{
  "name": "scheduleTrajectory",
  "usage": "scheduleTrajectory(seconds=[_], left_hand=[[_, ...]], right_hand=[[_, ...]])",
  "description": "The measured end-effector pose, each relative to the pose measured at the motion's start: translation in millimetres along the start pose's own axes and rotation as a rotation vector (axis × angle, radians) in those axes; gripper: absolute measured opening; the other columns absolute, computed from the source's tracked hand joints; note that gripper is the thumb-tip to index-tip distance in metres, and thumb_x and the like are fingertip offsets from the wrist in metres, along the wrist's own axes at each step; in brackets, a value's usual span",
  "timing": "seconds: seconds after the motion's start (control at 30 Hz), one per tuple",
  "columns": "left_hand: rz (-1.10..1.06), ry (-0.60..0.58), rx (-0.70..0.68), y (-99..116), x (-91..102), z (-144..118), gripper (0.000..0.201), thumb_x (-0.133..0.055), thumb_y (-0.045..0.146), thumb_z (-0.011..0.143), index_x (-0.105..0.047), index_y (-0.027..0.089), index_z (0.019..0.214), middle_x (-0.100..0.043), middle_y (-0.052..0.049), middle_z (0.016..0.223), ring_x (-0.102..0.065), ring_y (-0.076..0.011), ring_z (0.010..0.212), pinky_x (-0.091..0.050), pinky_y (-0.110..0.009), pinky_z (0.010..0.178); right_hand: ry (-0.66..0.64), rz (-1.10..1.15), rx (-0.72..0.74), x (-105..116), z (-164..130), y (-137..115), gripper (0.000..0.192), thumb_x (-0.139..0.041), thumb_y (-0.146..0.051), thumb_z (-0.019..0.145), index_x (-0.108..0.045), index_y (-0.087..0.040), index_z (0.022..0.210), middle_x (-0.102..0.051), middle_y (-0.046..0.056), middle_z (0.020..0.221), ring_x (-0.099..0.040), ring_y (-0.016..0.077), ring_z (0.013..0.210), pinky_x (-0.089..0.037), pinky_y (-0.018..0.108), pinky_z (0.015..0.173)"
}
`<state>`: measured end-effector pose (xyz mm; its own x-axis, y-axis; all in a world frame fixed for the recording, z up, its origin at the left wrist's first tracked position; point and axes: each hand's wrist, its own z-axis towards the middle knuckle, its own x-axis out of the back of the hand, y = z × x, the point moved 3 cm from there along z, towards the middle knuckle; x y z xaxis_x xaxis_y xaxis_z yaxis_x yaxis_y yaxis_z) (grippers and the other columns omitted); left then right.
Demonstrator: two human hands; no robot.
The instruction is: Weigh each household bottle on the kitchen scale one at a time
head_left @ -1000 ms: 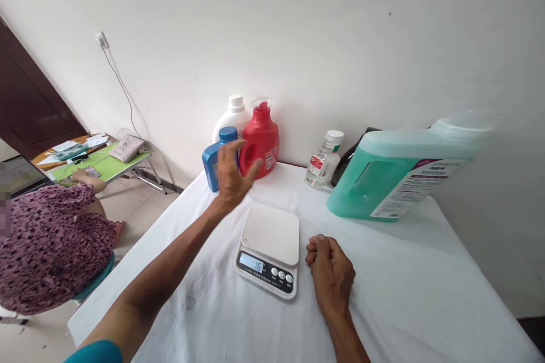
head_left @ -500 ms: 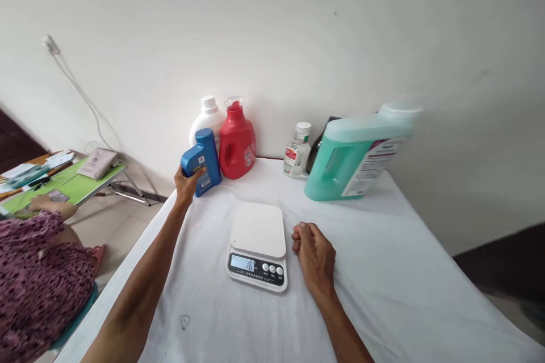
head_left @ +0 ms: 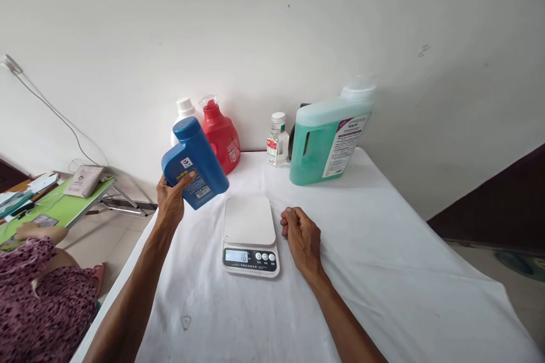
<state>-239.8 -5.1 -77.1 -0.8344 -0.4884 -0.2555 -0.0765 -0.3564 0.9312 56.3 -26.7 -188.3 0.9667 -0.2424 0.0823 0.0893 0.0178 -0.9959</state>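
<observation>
My left hand (head_left: 172, 197) is wrapped round the handle side of a blue plastic bottle (head_left: 200, 161), its thumb across the label. The bottle is tilted and held up off the cloth, left of and behind a white digital scale (head_left: 249, 221). Nothing lies on the scale's platform, and its display (head_left: 236, 256) reads 16. Just right of the scale, my right hand (head_left: 303, 238) rests on the cloth with its fingers curled closed; no object shows in it.
Behind the blue bottle stand a white bottle (head_left: 185, 106) and a red jug (head_left: 222, 133). A clear bottle (head_left: 277, 142), a partly hidden black object (head_left: 292, 142) and a large green jug (head_left: 321, 147) stand right. A person (head_left: 46, 295) sits left by a green table (head_left: 63, 204).
My left hand has lifted the blue bottle off the cloth and tilted it, bringing it nearer. The camera view has shifted a little; my right hand stays beside the scale.
</observation>
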Motion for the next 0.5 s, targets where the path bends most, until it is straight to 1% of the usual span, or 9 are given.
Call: scheduleTrajectory(seconds=[0.1, 0.2, 0.27, 0.37, 0.5], left_hand=[[0.004, -0.117, 0.049, 7.1, -17.8, -25.8, 0.053, -0.102, 0.034, 0.055, -0.078, 0.016, 0.099, -0.081, -0.005, 0.093, -0.075, -0.0213, 0.081, -0.061, -0.037, 0.083], [0.026, -0.239, 0.093, 0.5, -29.6, -47.4, 0.05, -0.101, 0.032, 0.058, -0.078, 0.017, 0.1, -0.082, -0.004, 0.093, -0.075, -0.0217, 0.082, -0.062, -0.037, 0.082], [0.034, -0.295, 0.121, -6.6, -34.8, -57.7, 0.049, -0.1, 0.029, 0.059, -0.078, 0.017, 0.102, -0.082, -0.004, 0.095, -0.075, -0.0219, 0.083, -0.062, -0.037, 0.082], [0.043, -0.333, 0.168, -15.8, -40.3, -66.9, 0.049, -0.1, 0.027, 0.059, -0.078, 0.018, 0.102, -0.082, -0.003, 0.095, -0.075, -0.0211, 0.083, -0.062, -0.035, 0.081], [0.047, -0.349, 0.195, -22.4, -44.5, -71.0, 0.049, -0.099, 0.026, 0.059, -0.078, 0.019, 0.102, -0.081, -0.002, 0.094, -0.075, -0.0193, 0.081, -0.062, -0.034, 0.081]], right_hand=[[0.0, -0.004, 0.005, 0.9, -0.5, -1.5, 0.042, -0.048, -0.058, 0.094, -0.056, -0.024, 0.071, -0.064, 0.002, 0.068, -0.056, 0.0154, 0.053, -0.048, 0.029, 0.057], [-0.002, 0.0, 0.017, 1.9, -0.7, -2.3, 0.041, -0.049, -0.057, 0.094, -0.056, -0.024, 0.071, -0.065, 0.002, 0.069, -0.057, 0.0159, 0.054, -0.048, 0.029, 0.058], [-0.007, 0.003, 0.019, 1.8, -0.6, -1.8, 0.041, -0.049, -0.058, 0.094, -0.056, -0.024, 0.072, -0.065, 0.002, 0.069, -0.057, 0.0161, 0.054, -0.048, 0.03, 0.058], [-0.01, 0.007, 0.018, 1.0, -0.4, -0.5, 0.043, -0.048, -0.061, 0.094, -0.055, -0.025, 0.072, -0.064, 0.002, 0.069, -0.057, 0.0161, 0.054, -0.046, 0.029, 0.057], [-0.003, -0.002, 0.015, 1.0, -0.9, -0.8, 0.042, -0.047, -0.059, 0.094, -0.054, -0.025, 0.07, -0.063, 0.001, 0.068, -0.056, 0.0152, 0.054, -0.046, 0.029, 0.058]])
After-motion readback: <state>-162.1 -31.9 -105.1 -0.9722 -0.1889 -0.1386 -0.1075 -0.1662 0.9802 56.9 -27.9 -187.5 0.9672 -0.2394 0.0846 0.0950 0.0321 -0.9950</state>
